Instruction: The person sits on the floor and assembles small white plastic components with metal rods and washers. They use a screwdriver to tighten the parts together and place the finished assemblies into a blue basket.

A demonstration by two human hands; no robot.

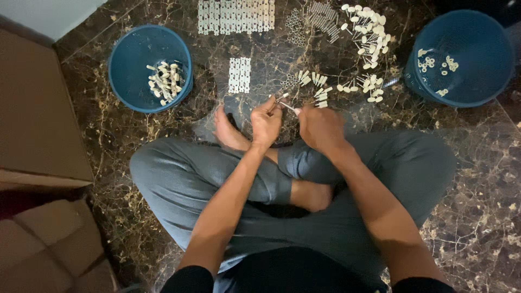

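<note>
Head view: dark marble floor, two blue buckets with white plastic bits, cardboard boxes left. Sitting cross-legged, left hand pinches a thin metal pin; right hand is curled closed on its other end.

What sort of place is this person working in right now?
Probably a home floor used as a makeshift assembly spot, not a workshop bench. The person sits cross-legged and barefoot on a dark marble floor, with blue plastic tubs of small white parts and cardboard boxes alongside.
</note>
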